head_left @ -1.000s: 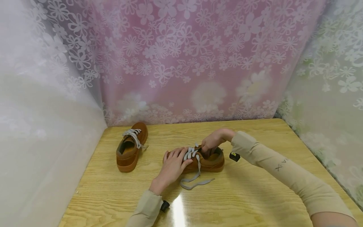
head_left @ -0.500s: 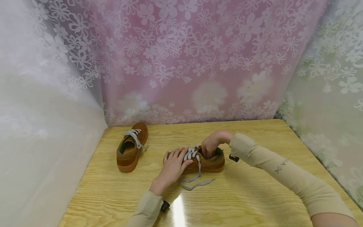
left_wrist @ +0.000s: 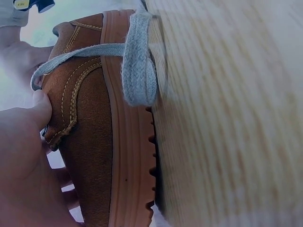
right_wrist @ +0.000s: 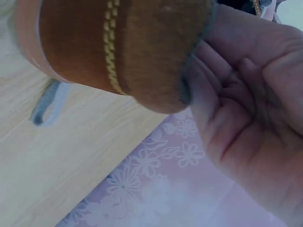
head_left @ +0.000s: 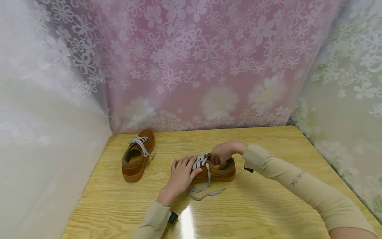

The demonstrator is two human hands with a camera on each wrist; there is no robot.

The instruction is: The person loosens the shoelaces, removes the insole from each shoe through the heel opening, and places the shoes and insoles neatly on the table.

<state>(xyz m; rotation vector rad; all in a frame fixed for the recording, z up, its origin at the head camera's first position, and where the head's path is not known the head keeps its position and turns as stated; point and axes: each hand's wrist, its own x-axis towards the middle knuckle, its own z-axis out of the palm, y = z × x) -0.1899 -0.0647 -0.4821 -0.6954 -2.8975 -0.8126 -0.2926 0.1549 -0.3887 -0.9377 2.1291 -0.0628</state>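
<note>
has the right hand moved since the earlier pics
Yes. In the head view, the right hand is slightly lower, farther below the table's far edge.

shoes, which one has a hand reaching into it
The middle shoe: the right hand reaches inside it, while no hand touches the shoe at far left.

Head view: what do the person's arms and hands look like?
The left hand and right hand are ungloved. The left sleeve and right sleeve are beige, with wide cuffs at the wrists. Dark lettering on the right one includes an X shape; the rest is unclear. A small black device shows beside the left cuff, another beside the right.
</note>
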